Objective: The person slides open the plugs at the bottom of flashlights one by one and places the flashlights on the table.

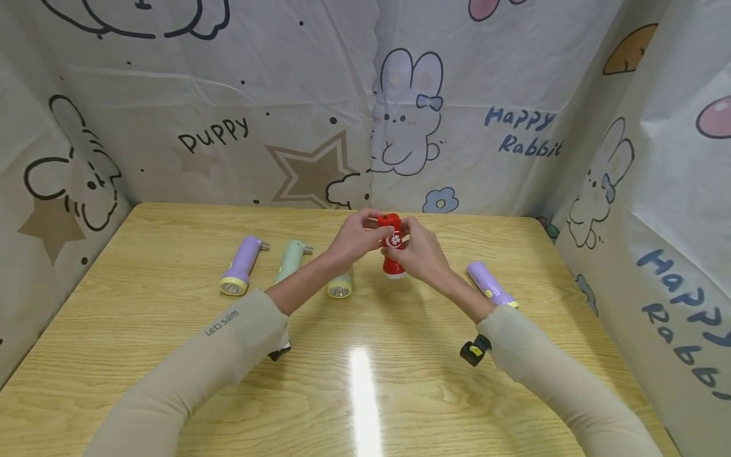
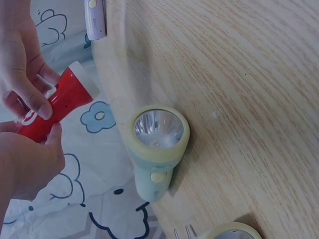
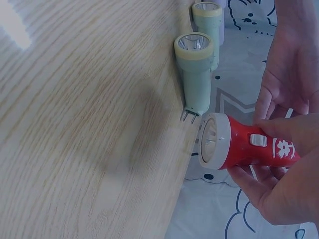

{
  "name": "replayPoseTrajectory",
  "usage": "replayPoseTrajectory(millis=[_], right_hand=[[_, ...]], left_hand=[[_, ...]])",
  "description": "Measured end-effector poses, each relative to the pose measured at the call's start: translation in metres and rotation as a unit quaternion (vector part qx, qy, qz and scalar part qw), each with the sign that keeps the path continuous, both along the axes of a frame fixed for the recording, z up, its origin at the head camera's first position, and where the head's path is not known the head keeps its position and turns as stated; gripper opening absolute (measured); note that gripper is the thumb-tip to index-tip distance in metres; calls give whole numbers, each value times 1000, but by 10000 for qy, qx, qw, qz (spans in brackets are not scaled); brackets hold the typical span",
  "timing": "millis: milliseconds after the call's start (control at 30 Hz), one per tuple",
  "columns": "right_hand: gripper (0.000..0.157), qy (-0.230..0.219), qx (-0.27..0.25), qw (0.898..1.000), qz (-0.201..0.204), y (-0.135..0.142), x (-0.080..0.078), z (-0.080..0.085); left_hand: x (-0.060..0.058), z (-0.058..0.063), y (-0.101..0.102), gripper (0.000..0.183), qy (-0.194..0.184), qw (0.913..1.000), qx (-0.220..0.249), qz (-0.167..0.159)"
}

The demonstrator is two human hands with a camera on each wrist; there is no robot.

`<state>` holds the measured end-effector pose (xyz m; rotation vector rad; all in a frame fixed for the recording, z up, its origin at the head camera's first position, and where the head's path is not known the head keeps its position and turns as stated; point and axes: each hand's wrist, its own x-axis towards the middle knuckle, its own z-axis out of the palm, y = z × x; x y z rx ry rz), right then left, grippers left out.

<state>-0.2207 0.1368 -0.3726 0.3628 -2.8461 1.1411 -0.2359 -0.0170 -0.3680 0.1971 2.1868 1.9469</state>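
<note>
A red flashlight (image 1: 393, 259) with a white rim is held up over the far part of the table, its lens end pointing down toward the near side. The left hand (image 1: 358, 238) grips its tail end from the left. From the right, the right hand (image 1: 421, 251) pinches the body between thumb and fingers. A white switch and a white printed pattern show on the red flashlight (image 3: 249, 144) in the right wrist view. There the right hand (image 3: 291, 174) curls round the body, while the left hand (image 3: 294, 74) is partly hidden behind it.
On the wooden table (image 1: 320, 381) lie a purple flashlight (image 1: 244, 259) and a green flashlight (image 1: 290, 259), both with plug prongs out. Another green flashlight (image 2: 154, 149) is near the left forearm. A second purple flashlight (image 1: 488, 283) lies right. Printed cloth (image 1: 320, 114) walls the back and sides.
</note>
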Motion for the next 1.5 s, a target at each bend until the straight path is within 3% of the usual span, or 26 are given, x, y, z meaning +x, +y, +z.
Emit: replayPoseTrajectory(millis=[300, 1500], right_hand=[[45, 96, -58, 9999, -20, -1, 1, -1], [45, 148, -76, 9997, 193, -2, 1, -5]], left_hand=[[0, 2, -2, 31, -420, 9963, 741, 75], [-6, 5, -8, 20, -1195, 9880, 942, 281]])
